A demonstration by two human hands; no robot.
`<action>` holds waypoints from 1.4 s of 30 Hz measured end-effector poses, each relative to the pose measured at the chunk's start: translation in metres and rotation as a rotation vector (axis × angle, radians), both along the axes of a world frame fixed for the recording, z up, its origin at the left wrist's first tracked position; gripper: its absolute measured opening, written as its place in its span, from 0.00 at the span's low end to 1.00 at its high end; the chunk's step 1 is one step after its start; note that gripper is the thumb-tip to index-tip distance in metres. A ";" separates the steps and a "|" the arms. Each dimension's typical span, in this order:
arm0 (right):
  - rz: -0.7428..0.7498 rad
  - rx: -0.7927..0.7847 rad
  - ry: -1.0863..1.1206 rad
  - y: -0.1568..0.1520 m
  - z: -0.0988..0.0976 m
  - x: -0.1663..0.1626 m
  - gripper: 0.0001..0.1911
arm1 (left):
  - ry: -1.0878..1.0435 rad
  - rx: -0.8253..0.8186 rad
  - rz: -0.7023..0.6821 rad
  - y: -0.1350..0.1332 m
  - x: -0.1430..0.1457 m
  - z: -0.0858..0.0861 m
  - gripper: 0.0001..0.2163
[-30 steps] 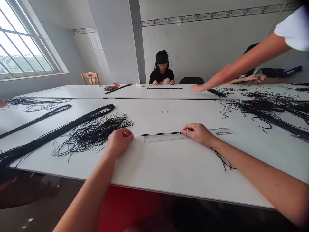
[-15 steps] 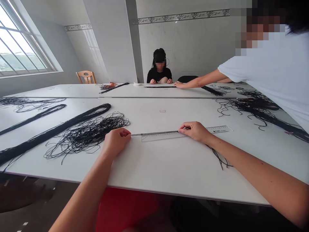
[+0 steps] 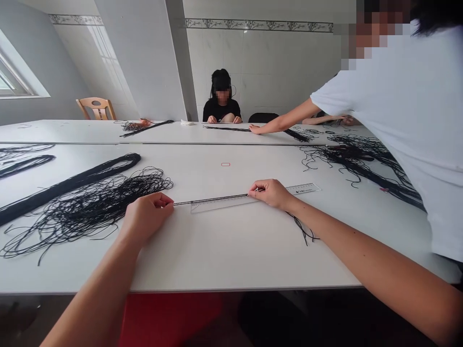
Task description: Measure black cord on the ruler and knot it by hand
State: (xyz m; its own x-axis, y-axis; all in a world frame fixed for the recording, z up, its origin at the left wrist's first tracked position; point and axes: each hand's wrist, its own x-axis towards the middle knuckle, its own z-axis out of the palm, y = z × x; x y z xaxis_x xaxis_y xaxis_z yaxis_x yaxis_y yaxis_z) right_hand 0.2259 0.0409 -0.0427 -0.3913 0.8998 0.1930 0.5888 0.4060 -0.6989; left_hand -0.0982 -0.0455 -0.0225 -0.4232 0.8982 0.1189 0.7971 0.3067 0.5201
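Observation:
A thin black cord point(image 3: 217, 198) is stretched between my two hands, along the upper edge of a clear plastic ruler point(image 3: 210, 207) lying on the white table point(image 3: 224, 255). My left hand point(image 3: 150, 212) pinches the cord's left part, a little beyond the ruler's left end. Over the ruler's middle, my right hand point(image 3: 271, 193) is closed on the cord and hides part of the ruler. Loose black cord ends point(image 3: 302, 229) hang out below my right wrist onto the table.
A tangled heap of black cords point(image 3: 108, 202) and a looped black bundle point(image 3: 72, 178) lie left. More black cords point(image 3: 365, 164) lie right, near a person in a white shirt point(image 3: 405, 106) leaning over the table. Another person point(image 3: 221, 103) sits at the far side.
The view has turned, so the whole scene sits further left in the picture. Both hands keep hold of the cord along the ruler, with little other change.

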 end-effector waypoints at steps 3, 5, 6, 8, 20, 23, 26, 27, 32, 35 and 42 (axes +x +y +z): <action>-0.010 0.001 -0.005 0.000 0.000 0.000 0.12 | 0.003 -0.027 0.011 -0.001 0.002 0.003 0.10; -0.030 0.010 -0.017 0.000 0.000 -0.001 0.12 | 0.007 -0.037 0.019 -0.002 0.004 0.005 0.10; -0.042 0.018 -0.026 0.000 0.000 -0.002 0.12 | 0.008 -0.040 0.020 -0.002 0.005 0.005 0.10; -0.067 0.033 -0.047 0.000 0.001 -0.004 0.12 | 0.003 -0.045 0.019 -0.002 0.006 0.006 0.10; -0.095 0.014 -0.123 -0.001 0.007 -0.010 0.12 | -0.019 0.003 0.025 -0.002 0.002 0.002 0.10; -0.103 0.008 -0.149 0.000 0.008 -0.011 0.12 | -0.023 0.031 0.019 -0.002 0.000 0.000 0.09; -0.098 0.022 -0.141 0.001 0.008 -0.012 0.12 | -0.046 0.054 -0.001 -0.003 -0.001 -0.002 0.09; -0.096 0.018 -0.138 0.001 0.008 -0.012 0.13 | -0.057 0.059 -0.008 -0.002 -0.001 -0.003 0.09; -0.098 -0.036 -0.145 0.001 0.009 -0.012 0.13 | -0.076 0.063 -0.015 -0.002 -0.003 -0.005 0.08; -0.093 -0.043 -0.140 0.002 0.009 -0.011 0.14 | -0.073 0.060 -0.015 -0.002 -0.003 -0.005 0.08; -0.097 -0.029 -0.163 0.000 0.009 -0.012 0.14 | -0.068 0.033 -0.022 -0.004 0.000 -0.001 0.09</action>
